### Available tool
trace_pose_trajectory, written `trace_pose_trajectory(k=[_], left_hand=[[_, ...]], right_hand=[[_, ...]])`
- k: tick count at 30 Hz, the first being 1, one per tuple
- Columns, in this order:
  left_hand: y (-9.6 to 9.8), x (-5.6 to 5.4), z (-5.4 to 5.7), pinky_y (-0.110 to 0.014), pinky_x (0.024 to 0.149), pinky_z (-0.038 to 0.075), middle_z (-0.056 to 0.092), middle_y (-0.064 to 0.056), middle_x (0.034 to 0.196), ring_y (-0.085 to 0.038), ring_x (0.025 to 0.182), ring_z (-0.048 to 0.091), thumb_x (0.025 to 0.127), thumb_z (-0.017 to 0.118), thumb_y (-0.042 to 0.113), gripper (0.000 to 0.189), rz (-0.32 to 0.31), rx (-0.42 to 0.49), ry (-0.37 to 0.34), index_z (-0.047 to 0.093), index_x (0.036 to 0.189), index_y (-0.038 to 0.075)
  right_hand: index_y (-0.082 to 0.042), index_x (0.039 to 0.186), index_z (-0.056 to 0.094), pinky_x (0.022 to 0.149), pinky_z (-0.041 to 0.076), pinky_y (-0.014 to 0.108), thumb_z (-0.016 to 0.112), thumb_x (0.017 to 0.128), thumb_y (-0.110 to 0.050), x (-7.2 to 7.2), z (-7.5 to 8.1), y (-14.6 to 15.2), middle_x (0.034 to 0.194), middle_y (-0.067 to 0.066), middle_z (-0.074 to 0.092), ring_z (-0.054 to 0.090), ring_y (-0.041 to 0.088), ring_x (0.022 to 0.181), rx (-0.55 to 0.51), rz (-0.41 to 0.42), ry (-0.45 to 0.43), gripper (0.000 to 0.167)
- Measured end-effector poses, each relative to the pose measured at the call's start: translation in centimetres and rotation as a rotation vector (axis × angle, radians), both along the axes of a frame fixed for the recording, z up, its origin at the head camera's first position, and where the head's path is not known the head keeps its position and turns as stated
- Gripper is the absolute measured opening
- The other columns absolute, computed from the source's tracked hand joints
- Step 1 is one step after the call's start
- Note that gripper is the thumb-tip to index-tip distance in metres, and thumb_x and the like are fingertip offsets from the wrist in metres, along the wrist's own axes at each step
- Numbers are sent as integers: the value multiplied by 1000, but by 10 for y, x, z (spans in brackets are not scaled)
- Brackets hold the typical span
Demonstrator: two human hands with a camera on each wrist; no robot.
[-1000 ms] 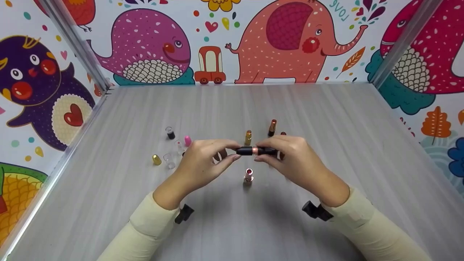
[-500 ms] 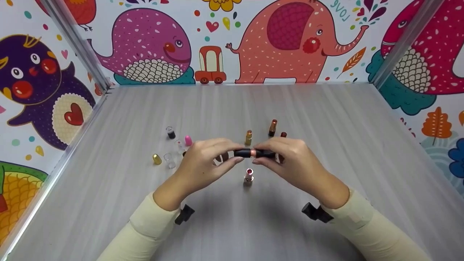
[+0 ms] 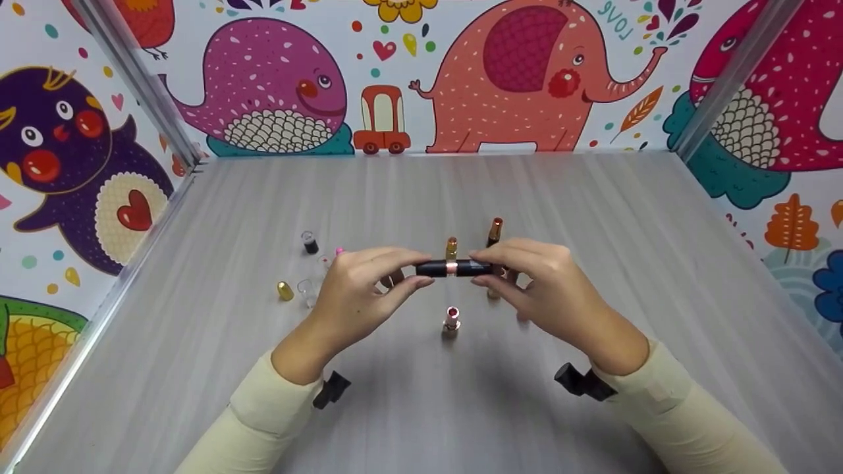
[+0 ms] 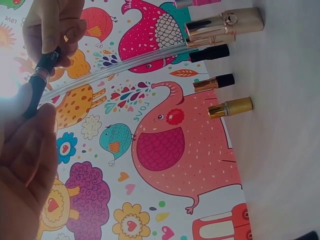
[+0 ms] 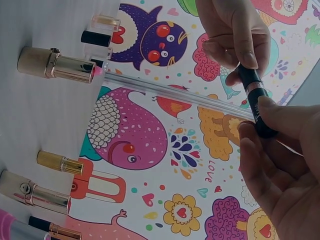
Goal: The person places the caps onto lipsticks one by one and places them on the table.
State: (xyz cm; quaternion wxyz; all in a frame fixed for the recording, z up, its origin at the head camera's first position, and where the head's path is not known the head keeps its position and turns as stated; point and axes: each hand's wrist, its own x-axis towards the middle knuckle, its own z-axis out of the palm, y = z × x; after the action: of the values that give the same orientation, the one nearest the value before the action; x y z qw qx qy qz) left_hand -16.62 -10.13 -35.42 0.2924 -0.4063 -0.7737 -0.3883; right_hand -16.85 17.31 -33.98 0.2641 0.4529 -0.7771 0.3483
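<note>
The black tube (image 3: 452,268) lies crosswise between my left hand (image 3: 359,283) and my right hand (image 3: 543,280), above the table (image 3: 395,197).
Its long axis runs from one hand to the other, so neither is nearer; each pinches one end, fingers closed to its thickness, thumbs on the near side, wrists angled inward.

Soft shadows across the table (image 3: 421,421), white glare (image 4: 7,72) in left wrist view
</note>
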Motion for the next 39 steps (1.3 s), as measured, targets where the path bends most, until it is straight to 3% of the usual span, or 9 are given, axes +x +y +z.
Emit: trace_pose_trajectory(k=[11, 39], left_hand=[[0, 4, 3, -23, 63, 59, 81, -7, 101, -11, 71, 71, 86, 89, 7, 25, -17, 0, 25, 81, 109, 3], [3, 9, 4, -20, 63, 60, 82, -11, 98, -15, 72, 77, 82, 91, 2, 26, -26, 7, 93, 81, 105, -2]], right_hand=[[1, 115, 79, 68, 61, 23, 92, 76, 8, 1, 1, -3, 100, 11, 79, 74, 16, 74, -3, 17, 97, 41], [1, 111, 81, 78, 64, 30, 92, 75, 7, 9, 2, -6, 100, 11, 81, 79, 22, 87, -7, -18, 107, 38]])
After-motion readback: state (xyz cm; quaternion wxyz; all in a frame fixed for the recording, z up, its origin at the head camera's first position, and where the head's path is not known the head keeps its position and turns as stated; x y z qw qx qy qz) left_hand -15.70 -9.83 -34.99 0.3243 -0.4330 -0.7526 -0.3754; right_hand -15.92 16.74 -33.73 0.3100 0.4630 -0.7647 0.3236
